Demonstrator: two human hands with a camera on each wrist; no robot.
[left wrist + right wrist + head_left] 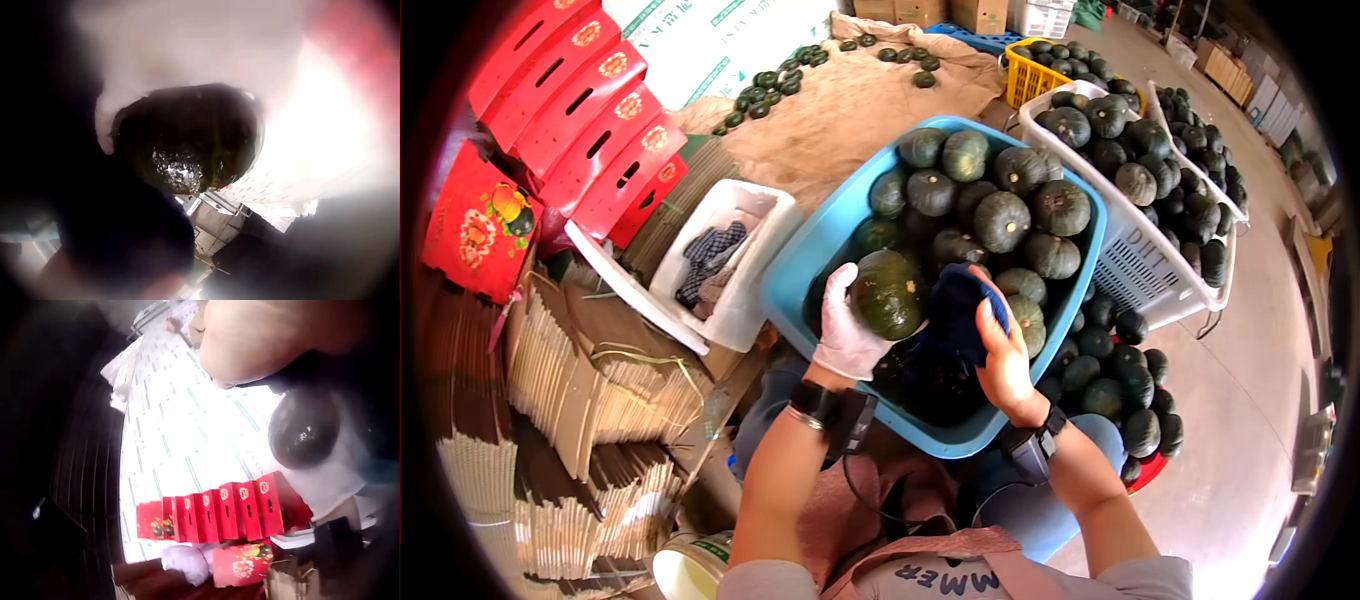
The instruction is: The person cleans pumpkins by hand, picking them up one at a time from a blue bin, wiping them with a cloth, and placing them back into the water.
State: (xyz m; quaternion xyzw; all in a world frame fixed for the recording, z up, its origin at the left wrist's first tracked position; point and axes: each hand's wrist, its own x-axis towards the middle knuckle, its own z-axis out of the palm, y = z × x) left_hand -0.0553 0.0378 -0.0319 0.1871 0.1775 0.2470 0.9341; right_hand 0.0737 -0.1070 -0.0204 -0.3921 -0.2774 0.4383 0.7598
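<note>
Now my left hand (846, 325) curls round a squash (888, 296) above the blue tub (945, 441), seemingly leaving one side bare for the navy cloth (956, 312) my right hand (1007, 365) grips, fingers partly hidden.

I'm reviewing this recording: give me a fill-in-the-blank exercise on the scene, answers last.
The held pumpkin is in the person's ____ hand.
The cloth in the bare hand is coloured dark ____.
In the head view's upper left, the stacked boxes are mainly coloured ____.

Missing words: left; blue; red.
</note>
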